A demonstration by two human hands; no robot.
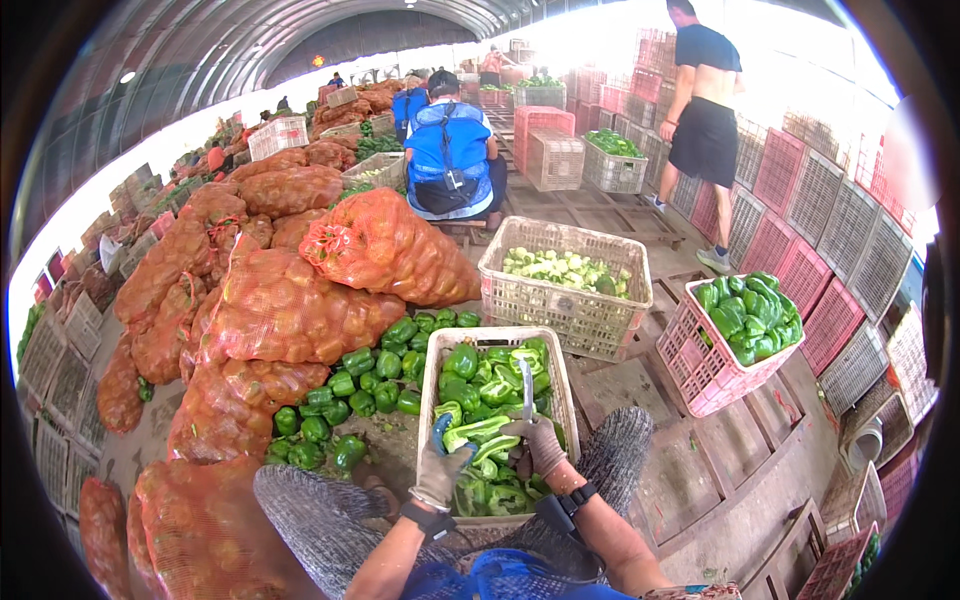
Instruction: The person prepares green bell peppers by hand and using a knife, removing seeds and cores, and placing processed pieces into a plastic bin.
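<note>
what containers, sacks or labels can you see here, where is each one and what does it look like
Beige plastic crate: before the knees, cut green peppers inside; left hand and right hand over it.
Second beige crate: just behind, pale pieces inside.
Pink crate: right, tilted, whole green peppers.
Orange mesh sacks: piled left, bulging.
Stacked pink crates: right wall.
No labels readable.

A crate [497, 345] of peppers [490, 375] sits between the person's knees. Left of the crate lie loose peppers [345, 395] and stacked mesh sacks [290, 310]. Behind the crate stands a basket [565, 290]; right of the crate, a tilted crate [700, 365].
</note>
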